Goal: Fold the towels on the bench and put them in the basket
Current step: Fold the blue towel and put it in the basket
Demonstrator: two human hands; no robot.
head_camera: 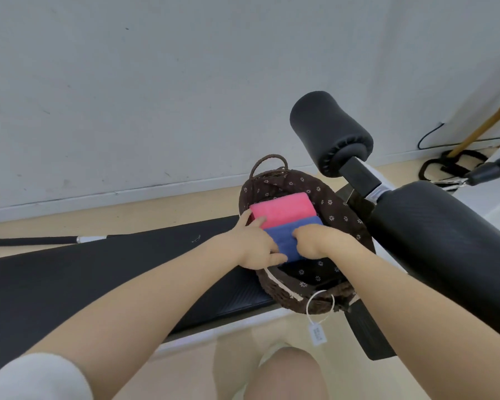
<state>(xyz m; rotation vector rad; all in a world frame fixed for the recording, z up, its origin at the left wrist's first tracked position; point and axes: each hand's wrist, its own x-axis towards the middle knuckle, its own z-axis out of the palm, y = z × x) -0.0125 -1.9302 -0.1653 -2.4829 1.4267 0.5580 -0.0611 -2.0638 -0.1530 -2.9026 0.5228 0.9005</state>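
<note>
Basket [341, 209] overhangs worktop [98, 272] edge; left hand [254, 246], right hand [315, 241] grip blue towel [289, 241], pink towel [283, 210] at 12 o'clock. Hard push may tip basket.

Pink towel [282, 207]; blue towel [286, 241]; dark brown woven basket [283, 295], brown liner with small white flower print; black table [98, 272]; black foam rollers [329, 134]; white tag [318, 334]; pale grey wall [156, 82]; beige floor [104, 217]
</note>
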